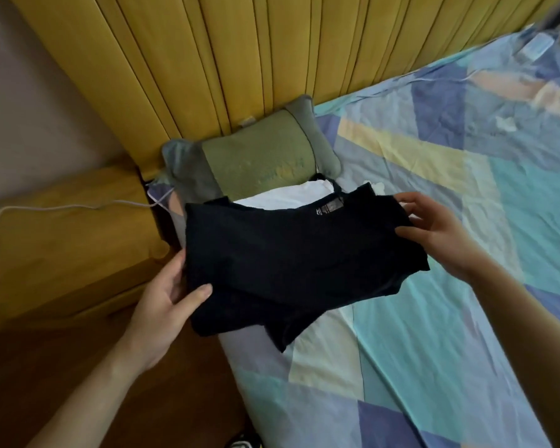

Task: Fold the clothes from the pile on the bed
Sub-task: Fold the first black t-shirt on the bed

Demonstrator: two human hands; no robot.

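A folded black garment (291, 253) with a small label near its collar is held above the bed's left side. My left hand (165, 302) grips its lower left edge, thumb on top and fingers underneath. At the upper right edge, my right hand (434, 231) holds it with the thumb over the cloth and the fingers spread behind. Under and behind the black garment lies a folded white garment (288, 197), partly hidden by it.
A green and grey pillow (262, 156) leans against the yellow padded headboard (240, 59). The bed has a blue, teal and yellow patchwork sheet (434, 318). A yellow bedside cabinet (62, 240) with a white cable (78, 206) stands at the left, above a dark wooden floor.
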